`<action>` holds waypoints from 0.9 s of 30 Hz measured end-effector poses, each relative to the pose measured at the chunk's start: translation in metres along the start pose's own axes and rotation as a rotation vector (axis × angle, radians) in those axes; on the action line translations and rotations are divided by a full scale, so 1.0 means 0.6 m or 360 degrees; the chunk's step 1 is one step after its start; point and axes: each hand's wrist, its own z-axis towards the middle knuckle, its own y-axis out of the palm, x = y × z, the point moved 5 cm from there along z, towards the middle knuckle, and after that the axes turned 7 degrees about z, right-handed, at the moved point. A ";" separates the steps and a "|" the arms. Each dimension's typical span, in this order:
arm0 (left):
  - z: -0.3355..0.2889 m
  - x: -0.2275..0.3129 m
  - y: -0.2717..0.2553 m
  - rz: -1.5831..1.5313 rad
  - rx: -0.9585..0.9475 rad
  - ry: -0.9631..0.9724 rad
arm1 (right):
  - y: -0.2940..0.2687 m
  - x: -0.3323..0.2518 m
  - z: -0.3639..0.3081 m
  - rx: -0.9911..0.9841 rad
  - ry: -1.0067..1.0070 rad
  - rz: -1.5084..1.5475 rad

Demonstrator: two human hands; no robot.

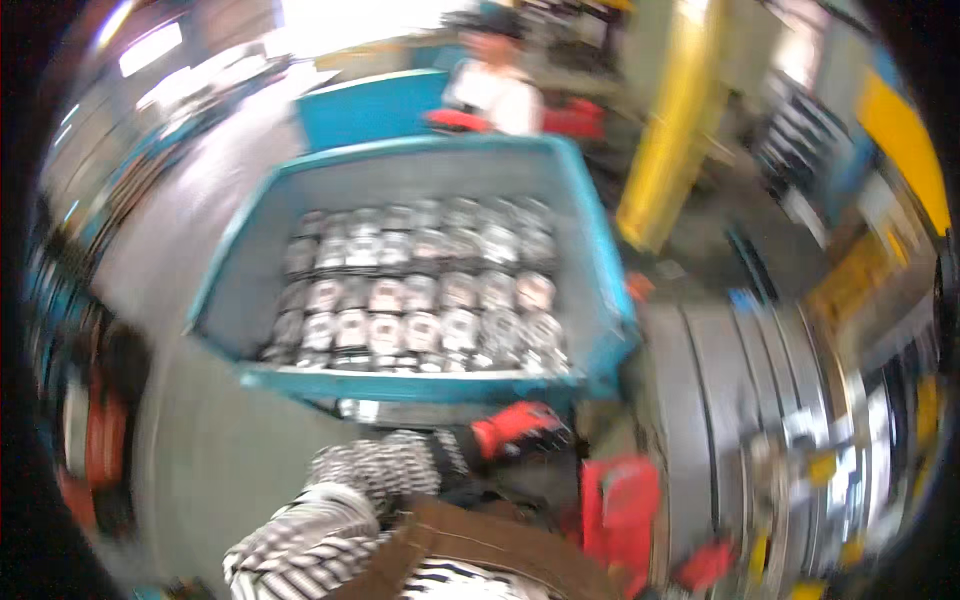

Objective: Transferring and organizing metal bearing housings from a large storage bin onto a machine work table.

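A large blue bin (400,385) stands in front of me, with rows of shiny metal parts (420,290) packed in it. My left hand (520,428), in a red and black glove, is just below the bin's near right corner. Its dark fingertips are smeared by motion, so I cannot see whether they grip anything. A red panel or box (620,510) is close to it on the right. Lower right of that is a blurred red shape (705,565) that looks like my gloved right hand; its fingers cannot be made out.
Beyond the bin is a person (495,95) with red gloves, beside another blue bin (370,110). A yellow post (672,130) rises at the back right. Grey ribbed metal surfaces (730,400) run along my right. An aisle floor (200,220) extends on the left.
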 end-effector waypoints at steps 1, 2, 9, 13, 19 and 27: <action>0.038 0.038 0.032 0.0270 -0.0181 0.0419 | -0.042 -0.016 -0.017 0.0193 -0.0007 0.0268; 0.030 0.052 0.019 0.0357 0.0112 0.0689 | -0.070 -0.102 0.004 0.0343 -0.0137 0.0495; 0.140 0.000 0.064 0.0326 -0.0171 0.0754 | -0.114 -0.361 0.160 0.0439 -0.0696 0.1124; 0.240 0.057 0.103 0.0048 -0.0171 0.0472 | -0.132 -0.441 0.201 0.0353 -0.0817 0.1331; 0.229 0.087 0.076 -0.0810 0.0289 0.0101 | -0.093 -0.570 0.177 -0.0022 -0.1052 0.1522; 0.186 0.089 0.028 -0.0972 0.0750 0.0140 | -0.097 -0.638 0.195 -0.0081 -0.1170 0.1593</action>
